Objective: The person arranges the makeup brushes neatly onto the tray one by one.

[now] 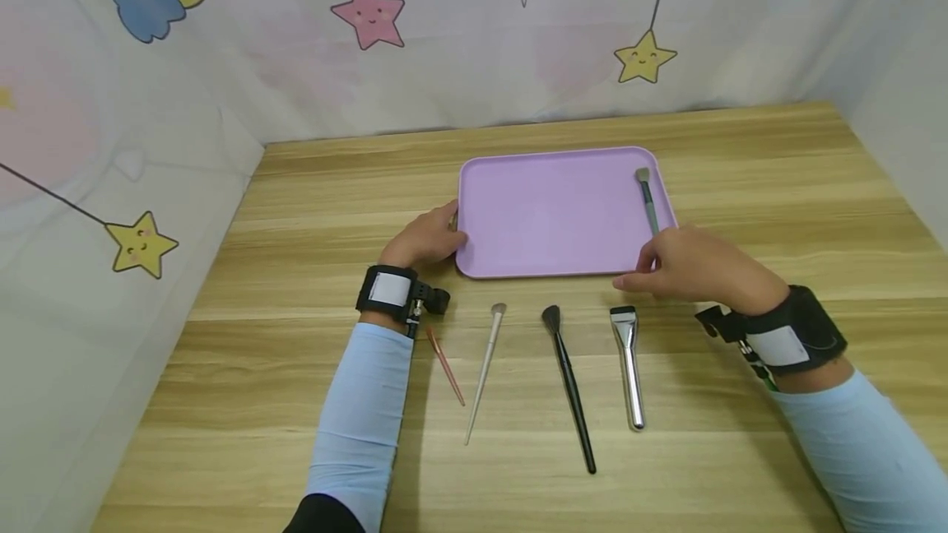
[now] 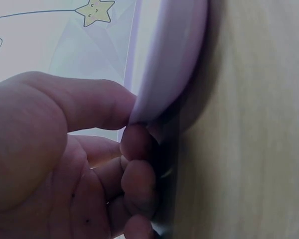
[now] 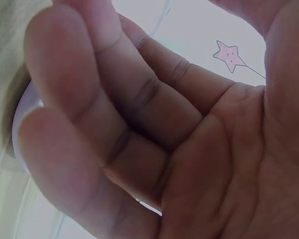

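A lilac tray point(image 1: 548, 216) lies on the wooden table, with a green-handled makeup brush point(image 1: 648, 197) along its right side. At the tray's left edge, my left hand point(image 1: 425, 235) pinches the rim between thumb and fingers, as the left wrist view shows on the tray's edge point(image 2: 169, 64). My right hand point(image 1: 692, 266) is at the front right corner and hides the brush's lower end. Its fingers point(image 3: 65, 64) are loosely bent in the right wrist view, and nothing shows in the palm. Whether they touch the tray, I cannot tell.
In front of the tray lie a small pink brush point(image 1: 447, 368), a white brush point(image 1: 484, 373), a black brush point(image 1: 570, 389) and a silver flat brush point(image 1: 629, 368). A printed curtain point(image 1: 474, 72) hangs behind the table point(image 1: 741, 451).
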Demonstrator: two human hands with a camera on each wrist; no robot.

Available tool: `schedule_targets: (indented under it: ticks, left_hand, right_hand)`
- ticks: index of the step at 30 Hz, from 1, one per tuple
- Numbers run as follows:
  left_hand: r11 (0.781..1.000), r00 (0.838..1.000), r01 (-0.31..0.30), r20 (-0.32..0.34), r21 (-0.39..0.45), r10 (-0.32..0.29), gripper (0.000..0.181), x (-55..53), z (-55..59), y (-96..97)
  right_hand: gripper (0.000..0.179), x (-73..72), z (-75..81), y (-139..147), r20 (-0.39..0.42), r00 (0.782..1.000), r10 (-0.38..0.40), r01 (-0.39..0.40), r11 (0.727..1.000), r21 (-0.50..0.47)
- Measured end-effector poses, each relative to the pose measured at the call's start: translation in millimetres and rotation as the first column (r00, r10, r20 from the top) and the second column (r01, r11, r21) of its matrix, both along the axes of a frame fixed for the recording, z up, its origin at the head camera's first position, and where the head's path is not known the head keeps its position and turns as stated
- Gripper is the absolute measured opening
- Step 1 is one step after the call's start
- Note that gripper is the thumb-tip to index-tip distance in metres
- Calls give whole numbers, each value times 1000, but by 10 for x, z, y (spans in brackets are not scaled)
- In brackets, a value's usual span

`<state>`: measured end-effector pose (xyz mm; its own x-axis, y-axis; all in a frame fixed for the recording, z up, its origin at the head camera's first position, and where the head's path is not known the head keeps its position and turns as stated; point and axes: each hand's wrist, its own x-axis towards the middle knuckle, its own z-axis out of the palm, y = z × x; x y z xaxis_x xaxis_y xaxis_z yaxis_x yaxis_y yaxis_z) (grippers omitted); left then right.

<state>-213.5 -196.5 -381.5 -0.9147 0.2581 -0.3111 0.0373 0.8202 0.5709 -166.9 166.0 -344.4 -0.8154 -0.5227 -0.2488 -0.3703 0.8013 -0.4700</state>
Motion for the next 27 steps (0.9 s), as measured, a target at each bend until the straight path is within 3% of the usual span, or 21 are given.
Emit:
schedule_targets:
  ticks: [7, 27]
  left_hand:
    - [1000, 1000, 1, 0, -2, -1, 73, 2, 5, 26]
    - [1000, 1000, -6, 15, -4, 6, 74, -14, -3, 9]
  right_hand:
    - [40, 36, -2, 10, -21, 999, 25, -24, 1000, 5]
    - [39, 113, -27, 4, 41, 998, 45, -46, 999, 21]
